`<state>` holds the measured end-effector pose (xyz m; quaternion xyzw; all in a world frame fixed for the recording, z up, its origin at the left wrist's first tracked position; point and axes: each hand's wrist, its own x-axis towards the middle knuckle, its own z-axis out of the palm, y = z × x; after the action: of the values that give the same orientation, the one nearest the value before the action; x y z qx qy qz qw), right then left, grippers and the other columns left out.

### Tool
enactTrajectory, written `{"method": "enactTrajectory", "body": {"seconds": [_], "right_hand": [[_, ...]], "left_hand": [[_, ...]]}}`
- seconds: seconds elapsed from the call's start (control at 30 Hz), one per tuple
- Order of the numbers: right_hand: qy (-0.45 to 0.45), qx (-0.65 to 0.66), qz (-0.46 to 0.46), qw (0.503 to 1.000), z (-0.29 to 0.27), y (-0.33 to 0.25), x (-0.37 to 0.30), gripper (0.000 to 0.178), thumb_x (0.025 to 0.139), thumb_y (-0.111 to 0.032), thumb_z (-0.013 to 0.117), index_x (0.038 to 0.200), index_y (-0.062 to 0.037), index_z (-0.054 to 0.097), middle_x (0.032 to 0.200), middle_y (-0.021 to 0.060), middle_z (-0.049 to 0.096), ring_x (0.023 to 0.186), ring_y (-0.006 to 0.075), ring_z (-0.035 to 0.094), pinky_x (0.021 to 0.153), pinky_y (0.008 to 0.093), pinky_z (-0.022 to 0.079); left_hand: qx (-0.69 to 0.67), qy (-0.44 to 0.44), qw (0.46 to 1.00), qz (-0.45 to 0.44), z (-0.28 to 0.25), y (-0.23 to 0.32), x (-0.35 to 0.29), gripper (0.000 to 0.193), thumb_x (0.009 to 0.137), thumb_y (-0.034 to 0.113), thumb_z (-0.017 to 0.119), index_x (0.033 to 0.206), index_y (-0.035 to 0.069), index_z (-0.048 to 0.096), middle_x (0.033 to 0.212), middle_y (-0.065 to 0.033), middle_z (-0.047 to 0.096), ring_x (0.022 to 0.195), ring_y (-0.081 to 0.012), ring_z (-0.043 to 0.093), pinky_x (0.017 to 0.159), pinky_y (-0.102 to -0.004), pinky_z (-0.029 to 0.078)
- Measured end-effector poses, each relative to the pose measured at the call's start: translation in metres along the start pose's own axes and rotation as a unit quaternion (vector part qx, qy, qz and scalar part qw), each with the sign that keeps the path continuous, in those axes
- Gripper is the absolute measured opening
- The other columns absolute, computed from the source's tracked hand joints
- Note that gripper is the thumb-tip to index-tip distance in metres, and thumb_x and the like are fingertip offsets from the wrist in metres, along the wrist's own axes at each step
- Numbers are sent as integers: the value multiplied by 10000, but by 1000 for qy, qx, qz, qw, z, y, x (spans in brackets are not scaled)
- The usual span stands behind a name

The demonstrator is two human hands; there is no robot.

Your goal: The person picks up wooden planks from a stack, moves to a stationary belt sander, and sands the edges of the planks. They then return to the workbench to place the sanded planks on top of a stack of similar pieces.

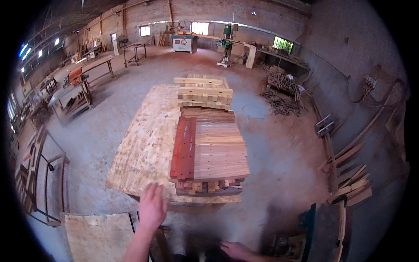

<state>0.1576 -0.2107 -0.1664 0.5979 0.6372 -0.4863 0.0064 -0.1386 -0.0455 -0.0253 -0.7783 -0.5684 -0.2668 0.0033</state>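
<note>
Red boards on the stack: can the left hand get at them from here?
Likely yes: the left hand is near the red boards, which lie uncovered on top, with nothing visible between.

"What's standing along the far wall?"

"A white cabinet machine with a blue upper edge, and to its right a green drill press on a pale base. The bright window behind them has bars."

"And over on the right?"

"A tangled heap of thin scraps on the dusty floor — and nearer to us, loose wooden strips."

"The left looks crowded too."

"It is — a cart with something orange-red on top, then, nearer, a dark metal frame."
</note>
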Motion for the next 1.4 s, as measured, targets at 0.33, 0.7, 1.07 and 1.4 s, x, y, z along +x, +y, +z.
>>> {"method": "enactTrajectory", "body": {"seconds": [0.33,0.7,1.07,1.4], "right_hand": [[26,177,45,983,-30,104,-13,458,914,-457,418,1239,-145,502,1095,184,608,985,405,579,853,460,471],[17,138,69,988,-66,109,-11,452,907,-455,428,1205,-126,518,1080,174,620,976,400,589,851,463,474],[86,92,126,984,-74,106,-45,408,907,-401,428,1201,-135,525,1023,174,634,948,400,597,835,459,477],[203,102,119,966,26,110,-133,378,910,-353,429,1190,-126,545,1072,174,615,965,388,584,853,442,469]], "left_hand": [[182,-77,972,128,67,45,90,430,805,228,586,1193,48,543,1209,-136,531,1167,-310,462,937,-414,410],[161,-157,970,-91,76,118,138,512,812,423,615,1097,4,545,879,-213,635,892,-374,602,798,-458,485],[-313,-67,911,-262,102,93,125,202,826,186,525,886,0,576,872,-150,635,745,-261,647,643,-357,522],[-788,-166,525,-276,66,134,-56,341,911,327,511,1112,52,491,853,-68,588,719,-205,596,618,-331,509]]}}
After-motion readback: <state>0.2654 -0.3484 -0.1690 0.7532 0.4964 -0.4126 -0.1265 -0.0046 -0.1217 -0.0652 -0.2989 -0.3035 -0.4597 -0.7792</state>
